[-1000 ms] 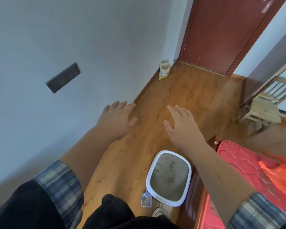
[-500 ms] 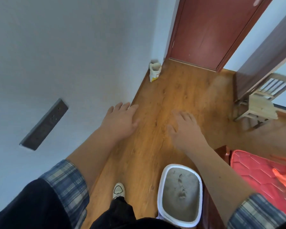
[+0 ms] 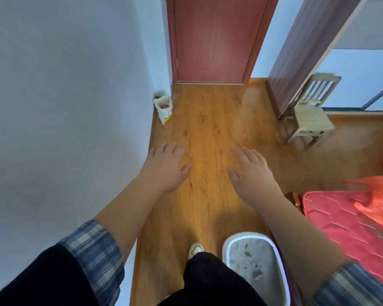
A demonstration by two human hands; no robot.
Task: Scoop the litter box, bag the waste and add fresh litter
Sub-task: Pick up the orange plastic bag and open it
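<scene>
Over bare wood floor (image 3: 208, 120), left hand (image 3: 166, 166) and right hand (image 3: 252, 171) outstretched, fingers loose, holding nothing, litter box (image 3: 281, 257) beside bed edge (image 3: 305, 206)

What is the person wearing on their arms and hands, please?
The left cuff and right cuff are blue-grey plaid; a black sleeve continues above the left one. Forearms are bare; the left hand and right hand show no gloves or rings.

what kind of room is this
Most likely a bedroom in a home: a red quilted mattress lies at the right, a cat litter box sits on the wood-look floor beside it, and a small wooden chair stands near a closed red-brown door.
</scene>
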